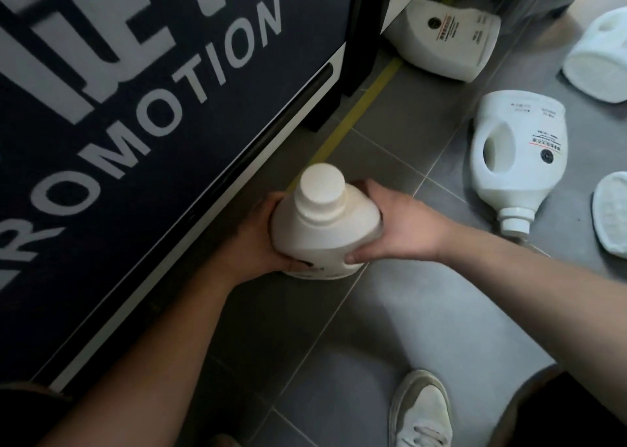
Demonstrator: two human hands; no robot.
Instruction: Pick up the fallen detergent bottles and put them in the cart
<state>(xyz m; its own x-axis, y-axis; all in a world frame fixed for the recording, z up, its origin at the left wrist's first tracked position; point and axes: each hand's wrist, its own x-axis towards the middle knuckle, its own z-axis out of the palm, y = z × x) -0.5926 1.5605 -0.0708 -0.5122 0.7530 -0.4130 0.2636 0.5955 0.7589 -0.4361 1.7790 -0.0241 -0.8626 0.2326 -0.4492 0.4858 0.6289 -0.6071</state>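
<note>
1. A dark promotion panel stands at the left, with its lower edge just beside the left hand.
2. The left hand is curled round the left flank of the held bottle, thumb on the near face.
3. The held bottle is white and upright, its cap towards the camera. It sits low over the floor; whether the base touches the tiles cannot be told.
4. The right hand grips the right shoulder of the bottle, thumb low on the near face.
5. Assessment: the shell is stiff moulded plastic with a smooth, possibly slippery surface, and is probably heavy if full. A two-sided clasp on the body suits it.
6. The lying bottle shows a moulded handle, likely the better one-handed hold. The cap is not advised as a hold.
7. More white bottles lie on the floor: one by the stand, two at the right edge.
8. No cart can be identified.
</note>
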